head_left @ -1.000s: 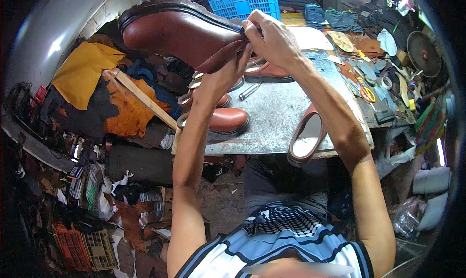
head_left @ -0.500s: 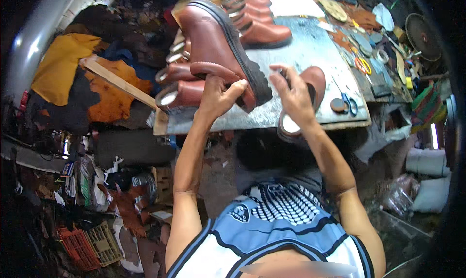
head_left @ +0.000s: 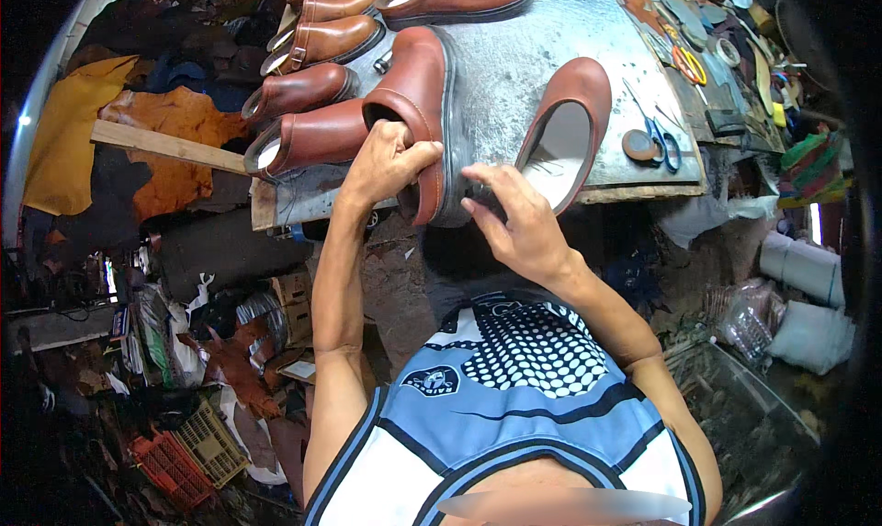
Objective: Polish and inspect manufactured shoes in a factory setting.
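A reddish-brown leather clog [head_left: 418,80] with a dark sole hangs over the table's near edge, toe pointing away and tilted on its side. My left hand [head_left: 381,166] is closed on it at the foot opening, some fingers inside and the thumb over the rim. Beside the sole, my right hand [head_left: 524,221] is open with bent, parted fingers, and nothing shows in it. Whether its fingertips touch the sole I cannot tell. A matching clog [head_left: 593,85] with a pale insole lies just beyond the right hand, its heel at the table edge.
Several brown clogs [head_left: 317,140] line the left and far side of the metal-topped table [head_left: 478,94]. To the right lie blue-handled scissors [head_left: 672,152], a round brown piece [head_left: 638,146] and orange-handled scissors [head_left: 687,65]. A wooden bar [head_left: 175,147] juts out at the left.
The held clog has come down and nearer, its sole now turned more to the right. My right hand has moved left and closer to me. The view has shifted too.
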{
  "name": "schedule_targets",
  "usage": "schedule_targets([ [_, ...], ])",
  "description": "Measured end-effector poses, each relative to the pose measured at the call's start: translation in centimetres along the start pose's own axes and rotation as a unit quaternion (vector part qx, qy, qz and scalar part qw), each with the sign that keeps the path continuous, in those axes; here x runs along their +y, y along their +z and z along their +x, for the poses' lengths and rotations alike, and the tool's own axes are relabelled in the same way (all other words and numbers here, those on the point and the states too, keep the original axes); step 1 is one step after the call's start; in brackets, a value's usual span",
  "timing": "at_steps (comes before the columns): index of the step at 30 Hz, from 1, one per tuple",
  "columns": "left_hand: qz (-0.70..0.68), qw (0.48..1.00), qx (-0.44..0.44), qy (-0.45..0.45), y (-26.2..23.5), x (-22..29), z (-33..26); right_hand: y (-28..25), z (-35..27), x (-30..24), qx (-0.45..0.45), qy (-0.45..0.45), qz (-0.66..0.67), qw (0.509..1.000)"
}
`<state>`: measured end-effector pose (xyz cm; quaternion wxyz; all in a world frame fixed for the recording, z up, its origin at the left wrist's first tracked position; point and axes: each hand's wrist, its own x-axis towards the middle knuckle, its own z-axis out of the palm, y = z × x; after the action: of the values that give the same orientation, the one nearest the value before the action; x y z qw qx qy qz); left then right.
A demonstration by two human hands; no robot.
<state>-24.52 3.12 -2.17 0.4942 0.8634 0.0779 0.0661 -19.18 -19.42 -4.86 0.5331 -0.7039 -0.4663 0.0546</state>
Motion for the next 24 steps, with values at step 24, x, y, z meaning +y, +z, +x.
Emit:
schedule_targets([
  [24, -0.078, 0.996, 0.034, -0.023, 4.9, -1.4, -1.3, -3.9, -4.1, -0.6, 0.001, -0.008, -0.189, 0.982],
])
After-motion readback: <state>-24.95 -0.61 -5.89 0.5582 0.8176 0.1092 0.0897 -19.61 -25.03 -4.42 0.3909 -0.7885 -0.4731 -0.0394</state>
